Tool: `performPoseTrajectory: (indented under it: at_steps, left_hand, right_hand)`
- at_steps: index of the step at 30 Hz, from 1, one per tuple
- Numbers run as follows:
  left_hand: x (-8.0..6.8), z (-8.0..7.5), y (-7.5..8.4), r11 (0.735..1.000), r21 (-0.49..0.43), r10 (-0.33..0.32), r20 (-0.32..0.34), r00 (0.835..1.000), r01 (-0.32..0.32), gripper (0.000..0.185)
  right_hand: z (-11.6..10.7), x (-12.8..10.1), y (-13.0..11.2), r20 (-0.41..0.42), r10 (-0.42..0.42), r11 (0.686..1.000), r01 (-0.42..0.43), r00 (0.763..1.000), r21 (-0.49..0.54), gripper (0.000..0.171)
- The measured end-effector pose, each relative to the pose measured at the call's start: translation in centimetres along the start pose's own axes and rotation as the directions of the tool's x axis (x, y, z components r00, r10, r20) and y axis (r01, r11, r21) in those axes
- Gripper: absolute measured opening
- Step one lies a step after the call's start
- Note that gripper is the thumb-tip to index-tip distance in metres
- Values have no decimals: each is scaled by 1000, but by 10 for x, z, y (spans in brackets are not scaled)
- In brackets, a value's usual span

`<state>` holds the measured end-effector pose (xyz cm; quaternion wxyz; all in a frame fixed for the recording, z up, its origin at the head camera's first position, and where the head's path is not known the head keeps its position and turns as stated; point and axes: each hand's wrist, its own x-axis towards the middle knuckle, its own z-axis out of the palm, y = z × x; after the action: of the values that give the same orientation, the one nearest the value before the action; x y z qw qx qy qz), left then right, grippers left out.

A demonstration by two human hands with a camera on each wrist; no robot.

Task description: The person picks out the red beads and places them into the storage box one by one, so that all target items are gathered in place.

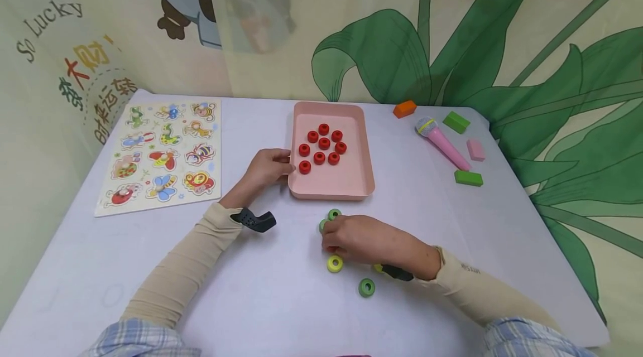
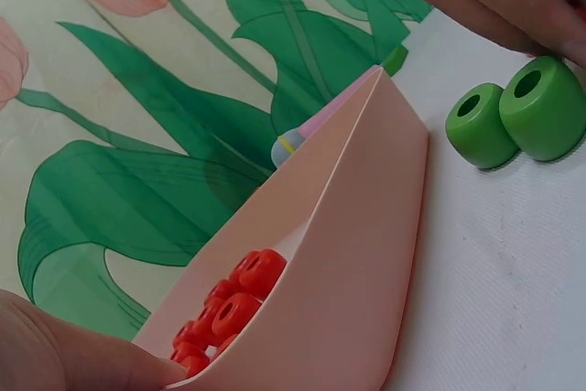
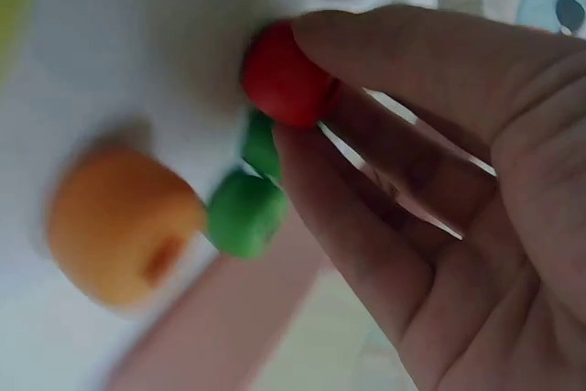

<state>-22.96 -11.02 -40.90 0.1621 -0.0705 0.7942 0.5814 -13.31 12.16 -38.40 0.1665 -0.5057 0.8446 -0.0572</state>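
Nine red beads lie clustered in the upper half of a pink tray, which sits on the white bench toward its far middle. Left hand: rests at the tray's near left corner, fingers curled against the rim; the left wrist view shows a fingertip touching the tray wall, with the red beads just inside.

Right hand: lies on the bench just in front of the tray, fingers curled downward. The right wrist view shows its thumb and forefinger pinching one red bead against the bench surface, so this grip is closed on that bead. Touching or just beside the fingers: two green beads at the far side of the hand, seen side by side in the left wrist view. One yellow bead sits just under the hand's near edge; one further green bead lies near it, closer to the person. One orange bead shows blurred in the right wrist view, near the pinched bead.

Other items: an insect puzzle board at far left; a pink toy microphone at far right, with an orange block, two green blocks and a pink block around it.
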Motion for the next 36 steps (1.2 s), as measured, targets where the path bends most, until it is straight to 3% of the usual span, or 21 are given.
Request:
performPoseTrajectory:
  at_steps: [3, 9, 15, 20, 25, 28, 36]
  left_hand:
    - [1, -1, -1, 1000, 3, 4, 6, 1000, -4, 51]
    - [1, -1, -5, 1000, 10, 9, 9, 1000, -9, 51]
    - [-1, 0, -8, 1000, 10, -3, 17, 1000, 3, 52]
    - [1, 2, -7, 1000, -11, -6, 11, 1000, 6, 51]
    - [0, 2, -6, 999, -23, 24, 20, 1000, -24, 50]
    - [0, 0, -4, 998, -27, 48, 16, 999, -48, 50]
    - [1, -2, -3, 999, -21, 30, 14, 999, -30, 51]
  right_hand:
    - [-19, 1, 7, -13, 26, 998, -25, 1000, 60, 24]
    - [-72, 14, 43, -129, 90, 985, -69, 988, 155, 23]
    - [-97, 47, 81, -122, 114, 981, -93, 986, 171, 21]
    - [-90, 71, 104, -40, 196, 957, -183, 980, 224, 22]
    - [-74, 82, 107, 42, 184, 963, -189, 982, 195, 22]
    - [-73, 90, 108, 50, 180, 969, -186, 982, 165, 21]
    - [-73, 102, 115, 38, 256, 950, -258, 966, 176, 22]
